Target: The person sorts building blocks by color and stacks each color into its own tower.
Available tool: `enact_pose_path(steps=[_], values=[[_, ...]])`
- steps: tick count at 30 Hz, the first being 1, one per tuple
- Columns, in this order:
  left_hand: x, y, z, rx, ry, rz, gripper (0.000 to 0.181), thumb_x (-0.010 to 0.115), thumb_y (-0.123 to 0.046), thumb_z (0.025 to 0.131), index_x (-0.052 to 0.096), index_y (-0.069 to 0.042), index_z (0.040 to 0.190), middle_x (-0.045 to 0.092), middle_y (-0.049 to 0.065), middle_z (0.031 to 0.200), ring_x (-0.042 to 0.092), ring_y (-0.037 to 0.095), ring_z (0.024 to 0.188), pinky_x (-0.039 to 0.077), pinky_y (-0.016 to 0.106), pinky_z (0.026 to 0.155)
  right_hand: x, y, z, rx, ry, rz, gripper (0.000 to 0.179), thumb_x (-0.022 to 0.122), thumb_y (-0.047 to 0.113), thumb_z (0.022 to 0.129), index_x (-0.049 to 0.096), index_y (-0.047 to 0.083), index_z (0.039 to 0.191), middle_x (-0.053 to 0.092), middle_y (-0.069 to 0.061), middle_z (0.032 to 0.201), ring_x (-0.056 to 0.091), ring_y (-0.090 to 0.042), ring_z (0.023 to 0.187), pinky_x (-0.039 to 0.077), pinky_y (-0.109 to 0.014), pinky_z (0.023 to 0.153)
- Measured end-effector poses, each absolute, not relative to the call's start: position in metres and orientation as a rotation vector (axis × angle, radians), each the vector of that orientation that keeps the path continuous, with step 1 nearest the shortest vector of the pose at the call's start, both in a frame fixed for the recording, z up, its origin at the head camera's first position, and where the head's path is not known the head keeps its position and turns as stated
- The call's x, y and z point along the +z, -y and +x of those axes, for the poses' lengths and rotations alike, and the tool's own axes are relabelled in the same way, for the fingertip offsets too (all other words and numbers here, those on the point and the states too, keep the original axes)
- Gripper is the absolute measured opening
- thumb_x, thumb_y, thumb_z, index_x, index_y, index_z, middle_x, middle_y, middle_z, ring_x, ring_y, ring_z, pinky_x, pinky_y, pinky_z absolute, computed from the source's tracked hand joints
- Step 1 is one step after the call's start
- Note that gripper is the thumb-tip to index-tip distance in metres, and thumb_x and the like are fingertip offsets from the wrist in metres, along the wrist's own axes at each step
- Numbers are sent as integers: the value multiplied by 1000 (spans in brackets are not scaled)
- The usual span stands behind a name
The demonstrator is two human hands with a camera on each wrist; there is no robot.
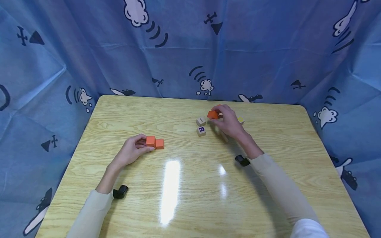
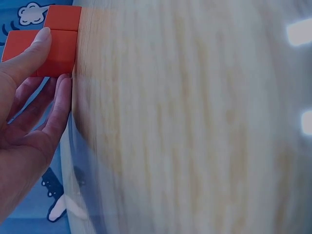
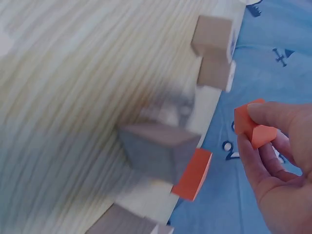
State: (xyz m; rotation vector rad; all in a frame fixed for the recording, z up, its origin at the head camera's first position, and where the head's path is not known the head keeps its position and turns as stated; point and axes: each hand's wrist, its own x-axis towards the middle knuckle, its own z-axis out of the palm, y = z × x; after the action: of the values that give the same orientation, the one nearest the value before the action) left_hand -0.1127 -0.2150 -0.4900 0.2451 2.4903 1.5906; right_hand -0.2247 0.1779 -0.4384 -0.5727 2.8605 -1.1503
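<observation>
"Fingers (image 2: pixel 59 105) of the left hand (image 1: pixel 131 152): condition?"
"Narrow pinch, holding orange blocks (image 1: pixel 150 141) at their tips."
"Right hand (image 1: pixel 228 123)?"
"Its fingers (image 3: pixel 251 156) grip another orange block (image 1: pixel 212 114); a cube marked R (image 1: pixel 201 131) sits on the worktop (image 1: pixel 196 198), left of them."

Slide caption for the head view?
Left hand grips orange blocks; right hand holds an orange piece near the R cube.

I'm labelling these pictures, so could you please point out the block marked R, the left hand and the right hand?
Block marked R (image 1: pixel 201 130), head view: its lettered face.
Left hand (image 1: pixel 132 150), head view: its middle.
Right hand (image 1: pixel 230 123), head view: its middle.
</observation>
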Motion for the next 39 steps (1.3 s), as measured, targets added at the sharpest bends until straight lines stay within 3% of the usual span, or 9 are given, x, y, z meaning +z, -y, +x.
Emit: enact_pose_path(steps=[39], values=[[-491, 215, -113, 1550, -2530, 250, 33, 82, -12, 90, 65, -2, 117, 67, 15, 111, 70, 27, 98, 58, 26, 82, -471, -69, -173, -1687, -2336, -799, 38, 80, -3, 87, 65, 2, 121, 63, -11, 121, 63, -24, 114, 53, -37, 102]])
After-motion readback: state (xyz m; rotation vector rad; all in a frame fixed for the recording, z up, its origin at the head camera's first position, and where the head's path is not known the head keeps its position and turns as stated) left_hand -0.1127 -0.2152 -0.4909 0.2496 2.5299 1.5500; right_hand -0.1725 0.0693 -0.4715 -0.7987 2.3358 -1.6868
